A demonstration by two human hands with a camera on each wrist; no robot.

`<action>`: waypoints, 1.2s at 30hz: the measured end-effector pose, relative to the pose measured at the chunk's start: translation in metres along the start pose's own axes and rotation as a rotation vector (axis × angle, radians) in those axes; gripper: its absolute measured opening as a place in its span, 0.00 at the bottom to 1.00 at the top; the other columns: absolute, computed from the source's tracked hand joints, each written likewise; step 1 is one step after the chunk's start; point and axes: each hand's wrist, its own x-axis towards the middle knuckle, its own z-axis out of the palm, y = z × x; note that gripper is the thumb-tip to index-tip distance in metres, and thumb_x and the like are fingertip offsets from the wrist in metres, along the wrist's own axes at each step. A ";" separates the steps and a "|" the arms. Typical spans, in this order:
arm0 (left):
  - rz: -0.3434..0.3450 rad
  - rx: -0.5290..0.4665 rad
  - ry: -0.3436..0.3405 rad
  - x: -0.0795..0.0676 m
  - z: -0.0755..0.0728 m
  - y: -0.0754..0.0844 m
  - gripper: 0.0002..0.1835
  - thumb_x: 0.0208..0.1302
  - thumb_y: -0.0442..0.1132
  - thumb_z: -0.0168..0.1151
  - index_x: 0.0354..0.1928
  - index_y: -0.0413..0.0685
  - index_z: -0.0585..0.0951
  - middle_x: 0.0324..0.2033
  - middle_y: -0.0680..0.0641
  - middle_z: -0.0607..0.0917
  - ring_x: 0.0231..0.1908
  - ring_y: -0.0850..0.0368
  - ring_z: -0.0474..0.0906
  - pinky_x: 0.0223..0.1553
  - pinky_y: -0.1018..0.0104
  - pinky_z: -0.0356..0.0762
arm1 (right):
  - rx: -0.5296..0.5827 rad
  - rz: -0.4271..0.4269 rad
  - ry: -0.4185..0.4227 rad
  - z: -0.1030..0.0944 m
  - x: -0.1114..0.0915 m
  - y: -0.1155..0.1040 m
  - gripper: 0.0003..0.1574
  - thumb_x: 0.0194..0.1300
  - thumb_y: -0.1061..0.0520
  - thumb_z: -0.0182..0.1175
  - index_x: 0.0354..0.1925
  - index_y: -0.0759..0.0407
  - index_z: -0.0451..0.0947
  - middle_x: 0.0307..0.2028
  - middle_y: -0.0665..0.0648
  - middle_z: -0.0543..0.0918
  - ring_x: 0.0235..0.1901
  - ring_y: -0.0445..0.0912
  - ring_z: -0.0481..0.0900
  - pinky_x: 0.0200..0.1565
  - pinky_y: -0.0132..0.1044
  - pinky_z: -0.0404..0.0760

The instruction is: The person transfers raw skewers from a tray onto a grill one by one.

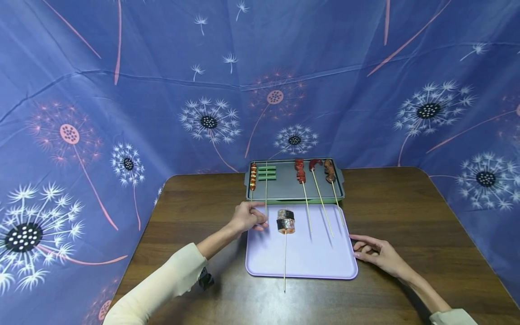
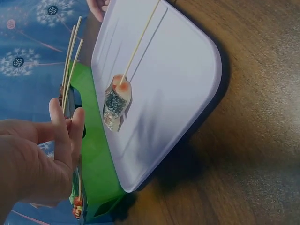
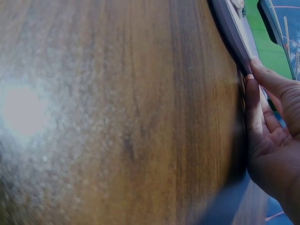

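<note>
My left hand [image 1: 248, 217] pinches the stick of a skewer of green pieces [image 1: 266, 173], whose upper part lies on the grey griddle [image 1: 284, 180]. The exact grip is partly hidden by the fingers. At the other side, my right hand [image 1: 378, 256] pinches the right edge of a lilac tray [image 1: 317, 266]; thumb and index finger [image 3: 253, 79] meet at its rim in the right wrist view. On the tray lies a skewer with black-and-silver-skinned, orange-ended fish pieces [image 1: 286, 222], its stick reaching past the near rim.
The griddle has a green base [image 2: 96, 150] and stands behind the tray. At its left is a red-and-white skewer [image 1: 253, 177]. To the right lie a red meat skewer [image 1: 299, 170], a dark red curled one [image 1: 314, 164] and a brown one [image 1: 329, 171], sticks overhanging the tray.
</note>
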 end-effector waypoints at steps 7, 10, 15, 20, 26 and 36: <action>0.002 0.006 -0.019 -0.001 -0.002 0.000 0.30 0.63 0.21 0.63 0.68 0.29 0.71 0.42 0.25 0.86 0.30 0.46 0.91 0.29 0.67 0.87 | -0.002 0.010 0.003 0.001 0.000 0.000 0.29 0.64 0.71 0.65 0.61 0.79 0.72 0.39 0.56 0.84 0.33 0.33 0.82 0.33 0.28 0.80; 0.006 0.004 -0.042 -0.007 -0.004 0.000 0.30 0.64 0.23 0.63 0.69 0.28 0.70 0.43 0.24 0.86 0.29 0.48 0.90 0.29 0.67 0.87 | -0.006 0.004 0.009 0.001 0.000 0.001 0.29 0.64 0.71 0.65 0.61 0.79 0.72 0.39 0.57 0.84 0.33 0.33 0.82 0.33 0.27 0.80; 0.018 0.015 -0.102 -0.023 -0.007 -0.002 0.30 0.66 0.26 0.64 0.70 0.28 0.69 0.44 0.24 0.86 0.31 0.48 0.91 0.30 0.65 0.87 | -0.010 -0.009 0.009 0.000 0.000 0.002 0.29 0.63 0.72 0.65 0.61 0.80 0.72 0.38 0.58 0.84 0.33 0.32 0.82 0.33 0.27 0.80; 0.007 -0.021 -0.170 -0.044 -0.004 -0.011 0.30 0.68 0.28 0.63 0.70 0.28 0.68 0.45 0.23 0.86 0.30 0.54 0.90 0.29 0.66 0.87 | -0.012 -0.009 0.010 0.000 0.000 0.002 0.28 0.63 0.72 0.65 0.61 0.79 0.73 0.38 0.58 0.84 0.32 0.33 0.82 0.33 0.28 0.81; -0.042 -0.124 -0.223 -0.068 0.004 -0.031 0.31 0.69 0.31 0.63 0.71 0.28 0.66 0.46 0.25 0.86 0.28 0.62 0.87 0.27 0.71 0.85 | -0.007 -0.015 0.006 0.001 -0.001 0.003 0.28 0.63 0.72 0.65 0.61 0.79 0.73 0.38 0.57 0.84 0.32 0.33 0.82 0.33 0.28 0.81; -0.116 -0.268 -0.271 -0.097 0.031 -0.071 0.31 0.70 0.32 0.62 0.71 0.29 0.67 0.46 0.26 0.87 0.29 0.62 0.88 0.27 0.74 0.84 | -0.003 -0.008 0.023 0.001 0.001 0.001 0.27 0.63 0.72 0.65 0.60 0.79 0.73 0.38 0.57 0.84 0.32 0.32 0.82 0.30 0.29 0.79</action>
